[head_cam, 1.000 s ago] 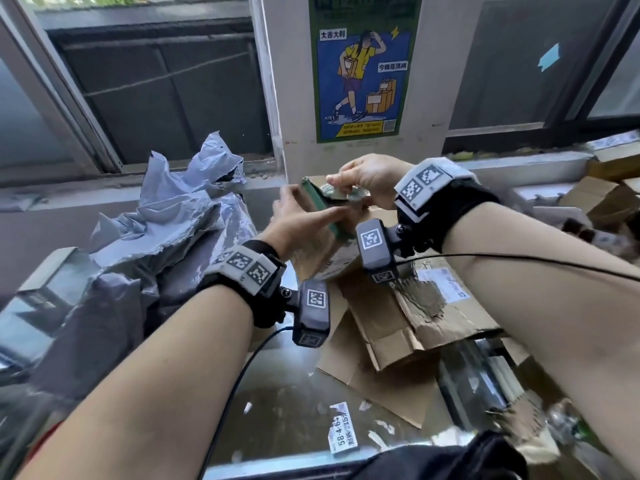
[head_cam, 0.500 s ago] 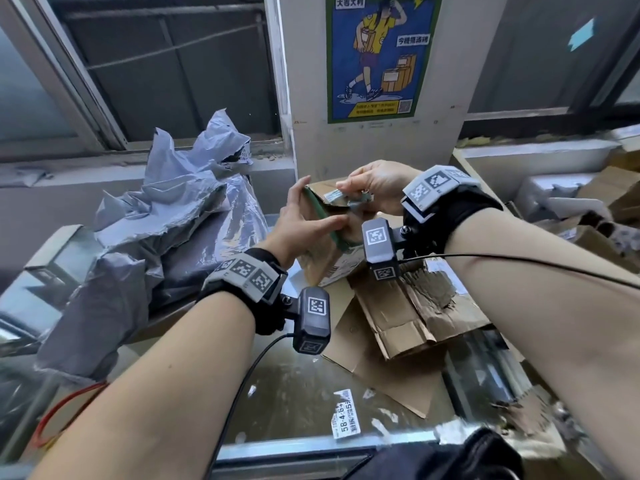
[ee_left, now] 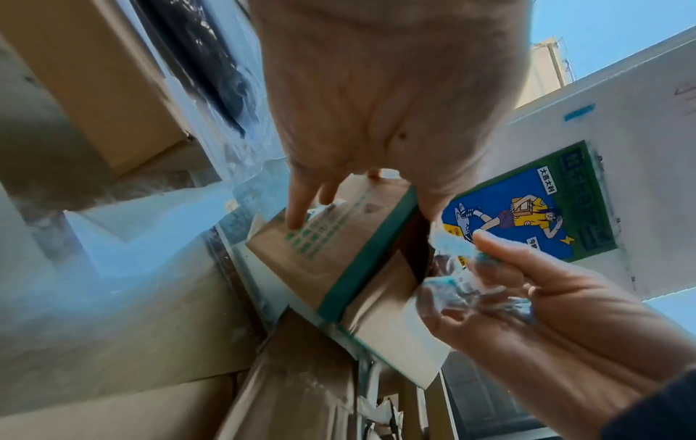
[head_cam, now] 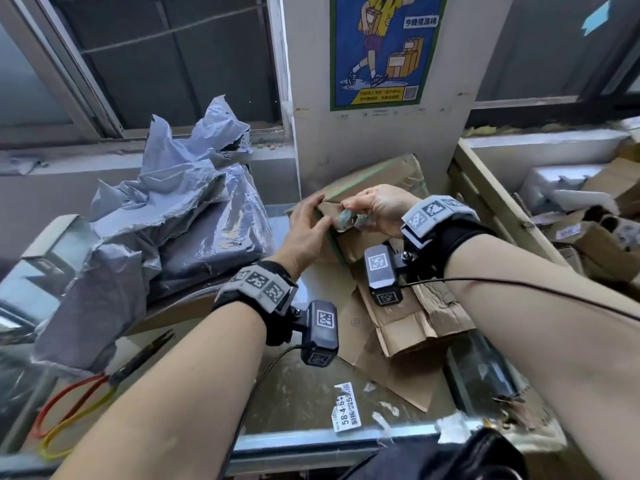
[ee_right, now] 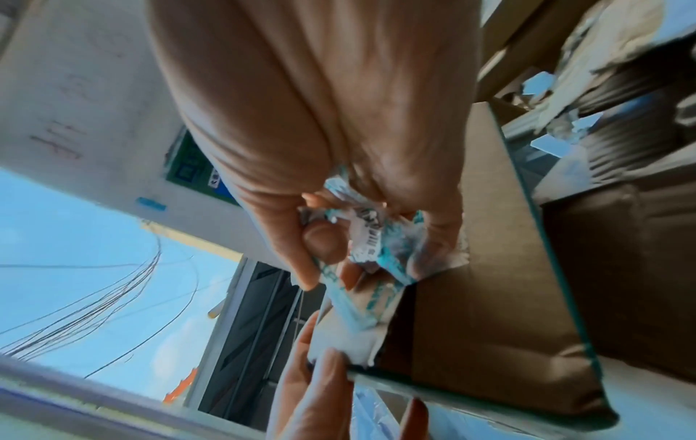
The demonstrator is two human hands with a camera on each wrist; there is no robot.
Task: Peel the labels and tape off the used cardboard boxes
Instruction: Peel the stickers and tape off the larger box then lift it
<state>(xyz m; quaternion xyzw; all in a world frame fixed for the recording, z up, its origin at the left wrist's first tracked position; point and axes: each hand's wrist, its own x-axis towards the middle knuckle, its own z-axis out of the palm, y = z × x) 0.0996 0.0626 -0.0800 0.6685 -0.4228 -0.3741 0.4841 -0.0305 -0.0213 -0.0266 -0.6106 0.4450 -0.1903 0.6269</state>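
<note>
A brown cardboard box (head_cam: 377, 183) with green edges leans tilted against the pillar's foot. My left hand (head_cam: 322, 211) grips its near corner, fingers flat on the printed side (ee_left: 297, 217) and thumb over the green edge. My right hand (head_cam: 360, 207) pinches a crumpled wad of clear tape with teal print and a scrap of label (head_cam: 344, 221), just right of that corner. In the right wrist view a strip of the tape (ee_right: 361, 300) still runs from my thumb and fingers down to the box's torn corner (ee_right: 489, 312).
Crumpled grey plastic mailers (head_cam: 156, 220) are piled on the left. Flattened torn cardboard (head_cam: 415, 323) lies under my right wrist. Red- and yellow-handled scissors (head_cam: 86, 393) lie front left, and a peeled label (head_cam: 346, 410) sticks near the glass table's front edge (head_cam: 311, 445). More boxes (head_cam: 588, 230) crowd the right.
Both hands have lowered the box and moved it away toward the pillar, tilting it flatter. The right hand has drawn the tape further off the corner.
</note>
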